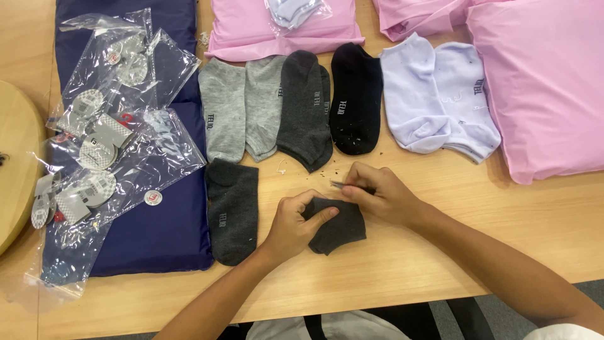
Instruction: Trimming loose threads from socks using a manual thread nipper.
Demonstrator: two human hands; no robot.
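My left hand (294, 225) presses down on a dark grey ankle sock (336, 228) lying on the wooden table (440, 252), thumb stretched across its upper edge. My right hand (380, 194) grips thin metal tweezers (340, 185), their tips pointing left just above the sock. Another dark grey sock (233, 209) lies flat to the left of my left hand.
A row of socks lies beyond my hands: light grey (242, 107), dark grey (306, 107), black (357, 94) and pale lilac (437, 97). Pink plastic bags (541, 88) sit at the back and right. Clear bags with paper tags (104, 145) rest on a navy cloth (157, 239) at left.
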